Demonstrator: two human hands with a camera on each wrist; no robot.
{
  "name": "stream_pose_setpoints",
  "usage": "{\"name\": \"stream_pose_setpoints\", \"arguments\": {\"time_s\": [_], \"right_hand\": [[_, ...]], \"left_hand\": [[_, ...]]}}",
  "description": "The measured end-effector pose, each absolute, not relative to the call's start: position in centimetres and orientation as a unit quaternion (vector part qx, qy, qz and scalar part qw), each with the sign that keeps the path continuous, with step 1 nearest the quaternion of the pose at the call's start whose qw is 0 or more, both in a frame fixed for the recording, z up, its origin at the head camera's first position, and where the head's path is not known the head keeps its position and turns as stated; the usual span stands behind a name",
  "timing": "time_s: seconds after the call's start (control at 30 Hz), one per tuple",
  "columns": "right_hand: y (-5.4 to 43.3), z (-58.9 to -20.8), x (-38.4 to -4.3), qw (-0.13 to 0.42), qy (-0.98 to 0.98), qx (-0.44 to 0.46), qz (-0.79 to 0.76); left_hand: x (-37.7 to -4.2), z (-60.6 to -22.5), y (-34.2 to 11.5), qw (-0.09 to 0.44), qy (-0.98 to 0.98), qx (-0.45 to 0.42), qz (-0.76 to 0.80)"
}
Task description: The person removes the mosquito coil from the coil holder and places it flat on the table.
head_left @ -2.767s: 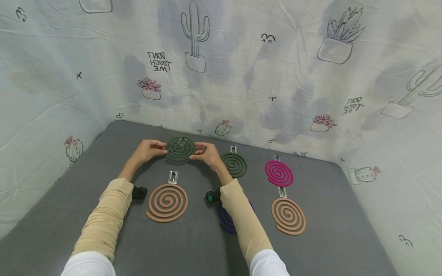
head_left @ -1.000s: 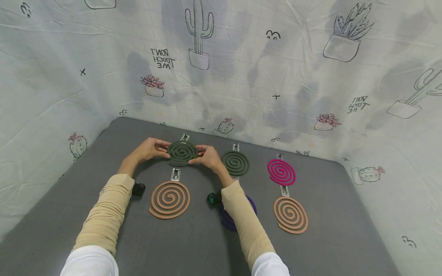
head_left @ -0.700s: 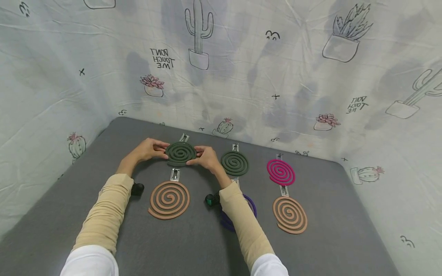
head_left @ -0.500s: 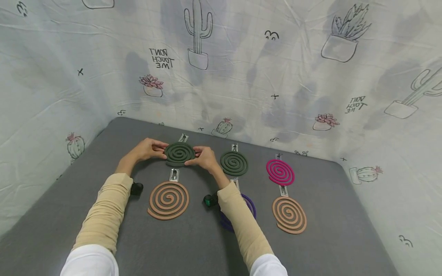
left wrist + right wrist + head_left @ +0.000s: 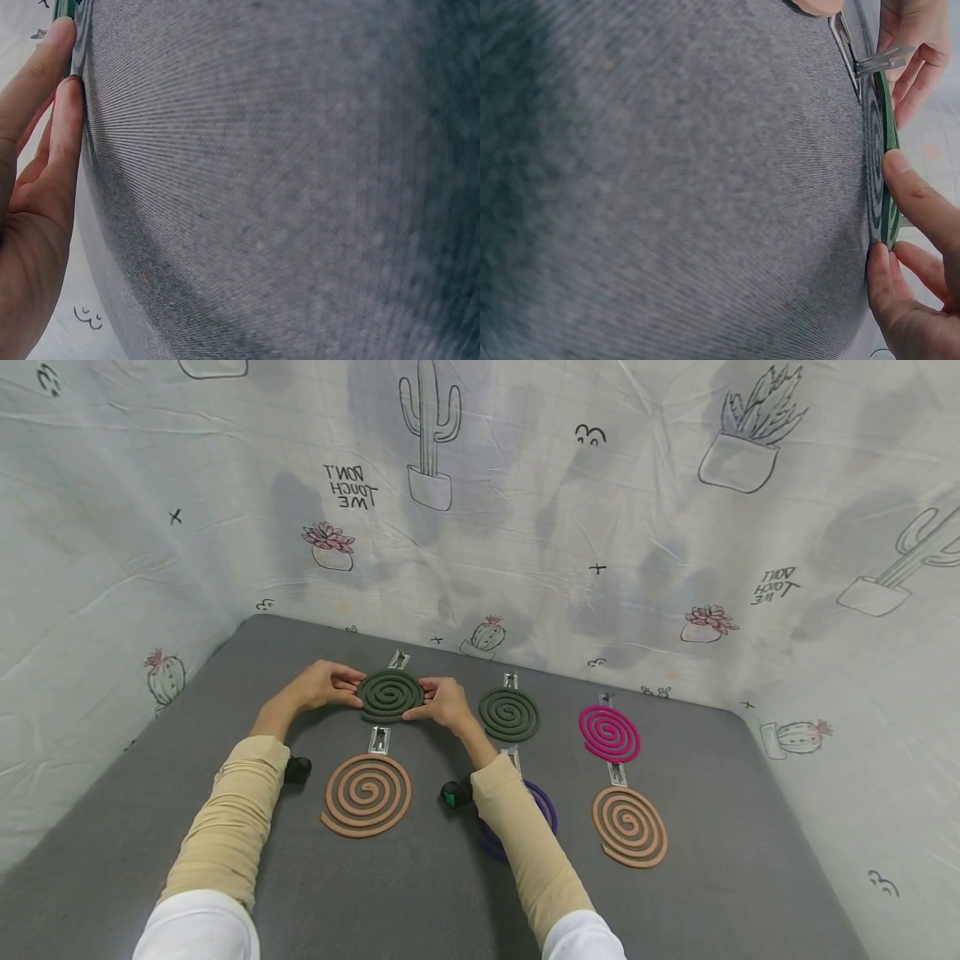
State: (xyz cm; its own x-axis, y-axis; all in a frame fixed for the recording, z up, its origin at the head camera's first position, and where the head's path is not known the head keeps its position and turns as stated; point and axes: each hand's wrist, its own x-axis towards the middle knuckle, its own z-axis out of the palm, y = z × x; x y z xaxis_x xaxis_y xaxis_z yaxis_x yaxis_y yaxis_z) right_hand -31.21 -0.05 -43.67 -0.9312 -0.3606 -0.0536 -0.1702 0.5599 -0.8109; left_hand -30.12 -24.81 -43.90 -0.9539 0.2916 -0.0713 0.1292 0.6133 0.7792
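Observation:
A dark green mosquito coil (image 5: pixel 391 695) is at the back left of the grey table. My left hand (image 5: pixel 318 683) pinches its left edge between thumb and fingers, and my right hand (image 5: pixel 448 703) pinches the right edge. In the right wrist view the coil (image 5: pixel 888 161) appears edge-on, close over the cloth, the right thumb (image 5: pixel 919 191) on its upper face. The left wrist view catches only a sliver of it by the fingertips. A small metal coil stand (image 5: pixel 399 660) shows just behind the coil.
An orange coil (image 5: pixel 367 787) with a metal stand (image 5: pixel 379 740) lies in front. Rightward are a second green coil (image 5: pixel 509 715), a pink coil (image 5: pixel 610 733), another orange coil (image 5: pixel 628 827) and a purple coil (image 5: pixel 547 806), partly hidden by my right forearm. Patterned cloth (image 5: pixel 517 527) walls the table.
The green coil, earlier overlapping its metal stand, has come down and slightly toward me, uncovering the stand behind it. Both hands keep their grip. Little differs in the last half second.

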Motion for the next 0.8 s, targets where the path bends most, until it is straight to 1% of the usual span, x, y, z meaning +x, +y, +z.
{"name": "stream_pose_setpoints", "arguments": {"time_s": [0.3, 0.8], "right_hand": [[0.05, -43.56, -31.55, 0.109, 0.882, -0.161, -0.429], [-0.29, -43.61, -31.48, 0.107, 0.896, -0.156, -0.401]], "left_hand": [[-30.42, -43.98, -24.61, 0.085, 0.898, 0.109, 0.418], [-30.4, -44.09, -24.55, 0.094, 0.898, 0.1, 0.418]]}}
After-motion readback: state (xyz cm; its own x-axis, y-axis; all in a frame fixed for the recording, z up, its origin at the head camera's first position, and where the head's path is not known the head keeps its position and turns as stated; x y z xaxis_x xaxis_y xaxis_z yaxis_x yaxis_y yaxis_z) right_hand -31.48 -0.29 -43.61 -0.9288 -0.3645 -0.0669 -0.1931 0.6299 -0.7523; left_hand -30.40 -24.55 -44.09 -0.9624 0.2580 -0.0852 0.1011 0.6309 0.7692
